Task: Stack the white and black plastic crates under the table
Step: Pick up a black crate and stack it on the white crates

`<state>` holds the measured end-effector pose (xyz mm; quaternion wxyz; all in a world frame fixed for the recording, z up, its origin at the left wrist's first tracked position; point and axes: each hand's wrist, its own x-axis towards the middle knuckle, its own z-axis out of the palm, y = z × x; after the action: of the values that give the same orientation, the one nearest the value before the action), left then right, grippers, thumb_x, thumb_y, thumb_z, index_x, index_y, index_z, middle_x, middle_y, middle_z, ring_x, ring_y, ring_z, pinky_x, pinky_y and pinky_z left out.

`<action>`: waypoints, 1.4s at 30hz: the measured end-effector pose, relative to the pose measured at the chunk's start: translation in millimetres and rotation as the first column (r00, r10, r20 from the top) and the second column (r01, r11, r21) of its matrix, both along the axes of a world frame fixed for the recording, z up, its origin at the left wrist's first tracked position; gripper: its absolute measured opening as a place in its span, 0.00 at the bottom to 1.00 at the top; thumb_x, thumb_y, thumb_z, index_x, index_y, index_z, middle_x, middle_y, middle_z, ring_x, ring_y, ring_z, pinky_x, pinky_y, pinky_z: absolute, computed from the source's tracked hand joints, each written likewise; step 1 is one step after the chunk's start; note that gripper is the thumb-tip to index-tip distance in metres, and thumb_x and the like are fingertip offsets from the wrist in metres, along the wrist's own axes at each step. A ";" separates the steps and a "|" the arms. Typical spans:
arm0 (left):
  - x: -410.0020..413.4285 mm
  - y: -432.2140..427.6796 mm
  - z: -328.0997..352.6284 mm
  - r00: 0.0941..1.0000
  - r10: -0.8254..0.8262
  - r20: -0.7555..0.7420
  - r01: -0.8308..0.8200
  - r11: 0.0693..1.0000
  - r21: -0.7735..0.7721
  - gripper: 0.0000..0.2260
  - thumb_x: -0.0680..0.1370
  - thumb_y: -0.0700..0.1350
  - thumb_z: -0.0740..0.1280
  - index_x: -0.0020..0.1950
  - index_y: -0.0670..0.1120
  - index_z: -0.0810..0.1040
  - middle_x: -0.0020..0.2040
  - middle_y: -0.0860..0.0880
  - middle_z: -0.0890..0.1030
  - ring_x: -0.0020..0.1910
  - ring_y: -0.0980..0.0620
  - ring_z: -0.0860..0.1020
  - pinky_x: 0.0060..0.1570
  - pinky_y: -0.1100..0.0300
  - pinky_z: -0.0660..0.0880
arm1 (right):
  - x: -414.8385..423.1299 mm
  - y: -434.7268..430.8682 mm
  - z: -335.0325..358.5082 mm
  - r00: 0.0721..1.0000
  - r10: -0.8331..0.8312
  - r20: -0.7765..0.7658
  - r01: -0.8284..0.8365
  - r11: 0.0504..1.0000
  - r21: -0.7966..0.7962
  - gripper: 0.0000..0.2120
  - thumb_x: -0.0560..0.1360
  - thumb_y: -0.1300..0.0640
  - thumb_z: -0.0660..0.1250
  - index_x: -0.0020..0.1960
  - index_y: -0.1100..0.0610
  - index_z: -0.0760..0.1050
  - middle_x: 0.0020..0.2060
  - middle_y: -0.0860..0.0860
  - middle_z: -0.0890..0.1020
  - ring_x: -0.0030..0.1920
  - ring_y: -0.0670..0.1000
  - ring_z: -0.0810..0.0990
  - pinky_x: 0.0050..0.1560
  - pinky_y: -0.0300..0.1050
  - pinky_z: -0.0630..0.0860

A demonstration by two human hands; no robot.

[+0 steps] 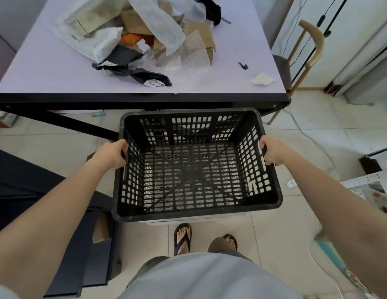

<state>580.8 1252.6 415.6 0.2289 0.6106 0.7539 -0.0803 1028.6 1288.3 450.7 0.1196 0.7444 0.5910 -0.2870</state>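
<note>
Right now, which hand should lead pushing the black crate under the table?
Likely neither alone: left hand and right hand each grip a side handle of the black crate, already facing the table.

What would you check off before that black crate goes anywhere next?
1. Left hand gripping the black crate side: ok.
2. Right hand in the opposite handle slot: ok.
3. Crate empty: ok.
4. White crate lined up underneath: cannot tell, only a pale edge shows below the near rim.
5. Clearance from the table edge: ok, the crate is in front of it.
6. Feet clear of the crate: cannot tell.
</note>
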 end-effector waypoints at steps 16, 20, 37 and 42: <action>2.8 -7.6 -5.6 1.000 -0.001 -0.018 0.002 0.997 0.075 0.18 0.72 0.40 0.71 0.59 0.48 0.72 0.49 0.45 0.79 0.49 0.44 0.77 0.47 0.50 0.78 | 1.3 -2.6 0.5 1.000 -0.025 0.002 0.025 0.998 -0.051 0.20 0.70 0.74 0.66 0.55 0.57 0.66 0.49 0.57 0.70 0.49 0.58 0.72 0.45 0.50 0.77; 6.7 -8.4 -3.8 0.998 0.019 -0.054 -0.016 0.998 0.053 0.19 0.72 0.39 0.71 0.61 0.48 0.72 0.52 0.42 0.79 0.51 0.41 0.78 0.47 0.49 0.79 | -0.4 -3.3 -1.9 0.999 0.002 0.042 -0.001 1.000 -0.022 0.20 0.69 0.73 0.67 0.55 0.57 0.66 0.45 0.57 0.73 0.47 0.57 0.73 0.44 0.49 0.76; 11.3 -14.1 -5.8 0.992 0.016 -0.125 -0.010 0.999 0.046 0.21 0.73 0.38 0.69 0.65 0.48 0.72 0.52 0.42 0.80 0.52 0.40 0.79 0.47 0.49 0.80 | -5.5 -6.5 -9.1 0.983 0.093 0.158 -0.088 0.995 -0.041 0.19 0.68 0.71 0.68 0.54 0.59 0.65 0.47 0.60 0.76 0.46 0.59 0.75 0.45 0.51 0.75; 12.3 -18.0 -7.9 0.992 0.028 -0.125 -0.020 0.997 0.069 0.21 0.74 0.39 0.69 0.65 0.49 0.72 0.53 0.42 0.80 0.51 0.40 0.80 0.46 0.50 0.79 | -4.0 -6.7 -15.0 0.977 0.102 0.187 -0.098 0.995 -0.031 0.19 0.67 0.71 0.67 0.53 0.58 0.65 0.41 0.57 0.74 0.46 0.59 0.75 0.42 0.50 0.72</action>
<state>593.1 1234.6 407.6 0.1610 0.6026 0.7764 -0.0902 1024.6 1281.5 435.7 0.1971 0.7362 0.6107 -0.2152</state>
